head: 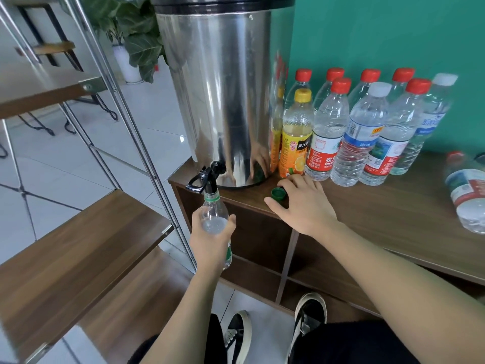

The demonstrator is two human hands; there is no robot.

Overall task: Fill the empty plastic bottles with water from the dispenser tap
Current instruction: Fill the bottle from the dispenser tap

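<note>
Head view: looks down at a wooden counter [393, 206] against a green wall, with both of the person's hands in front of it.
Dispenser: a tall steel dispenser [220, 95] stands on the counter's left end; its black tap [207, 177] juts out past the counter's edge.
Bottle: a clear plastic bottle [214, 219] with a green neck ring is upright, uncapped, its mouth right under the tap — a little water shows inside.
Left hand: the left hand [211, 240] grasps the bottle around its middle, fingers and thumb wrapped round it, holding it off the counter, beside the front edge.
Right hand: the right hand [304, 206] lies on the counter to the right of the bottle, fingers relaxed and spread, gripping nothing.
Cap: a green cap [278, 193] sits open side up on the counter, touching or just beside the right hand's fingers — I cannot tell which.
Other bottles: a row of capped bottles [362, 127] stands right of the dispenser, an orange drink bottle [295, 135] nearest it; one more bottle [467, 193] lies on its side at the far right.
</note>
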